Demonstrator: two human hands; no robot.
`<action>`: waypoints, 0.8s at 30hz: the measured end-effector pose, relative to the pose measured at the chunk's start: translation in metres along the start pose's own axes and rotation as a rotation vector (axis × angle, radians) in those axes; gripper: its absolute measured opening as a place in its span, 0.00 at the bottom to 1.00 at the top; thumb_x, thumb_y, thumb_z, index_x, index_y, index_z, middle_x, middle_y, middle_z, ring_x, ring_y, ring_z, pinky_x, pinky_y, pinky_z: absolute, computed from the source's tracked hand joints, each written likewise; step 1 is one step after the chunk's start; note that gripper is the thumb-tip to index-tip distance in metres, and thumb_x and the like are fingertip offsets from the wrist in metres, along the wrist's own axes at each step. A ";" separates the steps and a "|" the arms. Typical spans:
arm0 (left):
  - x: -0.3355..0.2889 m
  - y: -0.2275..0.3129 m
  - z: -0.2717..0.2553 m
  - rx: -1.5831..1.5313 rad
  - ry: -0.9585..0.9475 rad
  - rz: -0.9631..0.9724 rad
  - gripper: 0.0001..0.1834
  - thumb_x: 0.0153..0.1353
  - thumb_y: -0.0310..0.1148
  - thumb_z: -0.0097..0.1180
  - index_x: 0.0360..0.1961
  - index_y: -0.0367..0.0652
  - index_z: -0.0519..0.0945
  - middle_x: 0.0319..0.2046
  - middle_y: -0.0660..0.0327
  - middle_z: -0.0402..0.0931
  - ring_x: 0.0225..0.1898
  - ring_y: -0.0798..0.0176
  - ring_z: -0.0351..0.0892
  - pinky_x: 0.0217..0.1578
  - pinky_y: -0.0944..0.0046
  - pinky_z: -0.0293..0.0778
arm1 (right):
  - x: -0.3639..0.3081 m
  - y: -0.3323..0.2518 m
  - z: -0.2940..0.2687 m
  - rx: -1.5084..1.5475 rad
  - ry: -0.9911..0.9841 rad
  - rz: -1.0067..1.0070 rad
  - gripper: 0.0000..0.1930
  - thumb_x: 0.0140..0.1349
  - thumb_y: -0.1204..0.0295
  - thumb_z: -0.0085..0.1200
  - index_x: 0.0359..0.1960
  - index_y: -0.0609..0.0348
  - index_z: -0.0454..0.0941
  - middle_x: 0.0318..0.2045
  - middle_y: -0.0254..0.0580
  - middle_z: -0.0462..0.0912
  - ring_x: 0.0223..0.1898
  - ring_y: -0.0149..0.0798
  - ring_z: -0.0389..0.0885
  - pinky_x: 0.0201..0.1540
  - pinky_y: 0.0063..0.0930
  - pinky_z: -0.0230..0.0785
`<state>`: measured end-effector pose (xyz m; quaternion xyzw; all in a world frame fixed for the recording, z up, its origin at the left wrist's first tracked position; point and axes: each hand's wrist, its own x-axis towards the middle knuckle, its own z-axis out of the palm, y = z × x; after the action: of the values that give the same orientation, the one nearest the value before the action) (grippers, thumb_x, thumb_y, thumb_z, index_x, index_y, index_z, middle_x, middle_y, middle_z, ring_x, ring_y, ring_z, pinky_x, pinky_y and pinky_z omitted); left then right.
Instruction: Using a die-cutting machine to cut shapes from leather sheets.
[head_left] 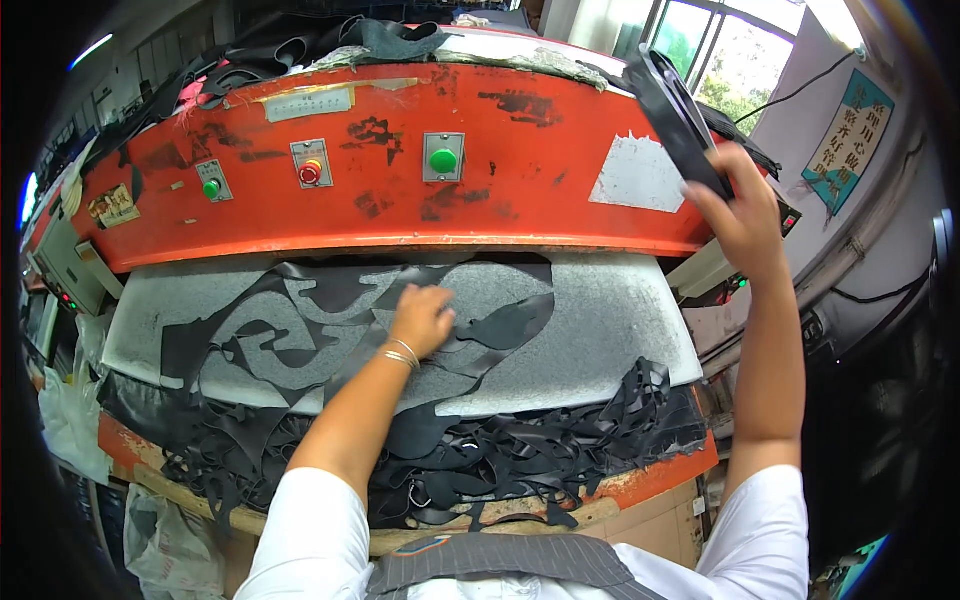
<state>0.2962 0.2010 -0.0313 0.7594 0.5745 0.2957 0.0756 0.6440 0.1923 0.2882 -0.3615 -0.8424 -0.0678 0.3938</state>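
My left hand (pixel 420 318) rests flat on a sheet of black material (pixel 480 300) full of cut-out holes, which lies on the grey cutting board (pixel 620 330) under the red press head (pixel 400 160). Thin bracelets ring the left wrist. My right hand (pixel 745 215) is raised at the upper right and grips a dark metal cutting die (pixel 675 110), held up in front of the press head's right end, well above the board.
A heap of black offcut strips (pixel 500 460) hangs over the board's front edge. The press head carries green buttons (pixel 443 160) and a red one (pixel 310 173). More black material lies on top of the press. Plastic bags (pixel 75 420) hang at left. Windows are at upper right.
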 end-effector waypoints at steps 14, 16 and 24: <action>0.006 0.041 0.044 0.057 -0.156 0.005 0.05 0.60 0.29 0.47 0.33 0.41 0.75 0.30 0.48 0.80 0.35 0.43 0.82 0.37 0.47 0.78 | 0.201 0.056 0.123 -0.526 -0.054 -0.267 0.18 0.57 0.59 0.62 0.43 0.58 0.77 0.38 0.55 0.80 0.47 0.58 0.76 0.51 0.44 0.68; 0.022 0.021 0.044 -0.155 -0.031 -0.168 0.06 0.62 0.29 0.45 0.35 0.40 0.74 0.32 0.40 0.78 0.37 0.35 0.79 0.38 0.40 0.74 | 0.210 0.083 0.129 -0.515 -0.056 -0.231 0.19 0.57 0.59 0.62 0.46 0.55 0.78 0.42 0.53 0.81 0.50 0.55 0.76 0.53 0.44 0.68; -0.059 -0.094 -0.118 -0.195 0.369 -0.401 0.17 0.63 0.41 0.56 0.44 0.39 0.82 0.38 0.50 0.83 0.41 0.52 0.84 0.43 0.59 0.76 | 0.109 0.053 0.156 -0.278 0.276 -0.618 0.14 0.59 0.70 0.60 0.47 0.55 0.79 0.48 0.44 0.81 0.53 0.49 0.76 0.55 0.41 0.68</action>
<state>0.1458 0.1509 0.0005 0.5533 0.6861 0.4618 0.0995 0.5366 0.3541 0.2505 -0.1274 -0.8335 -0.3455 0.4119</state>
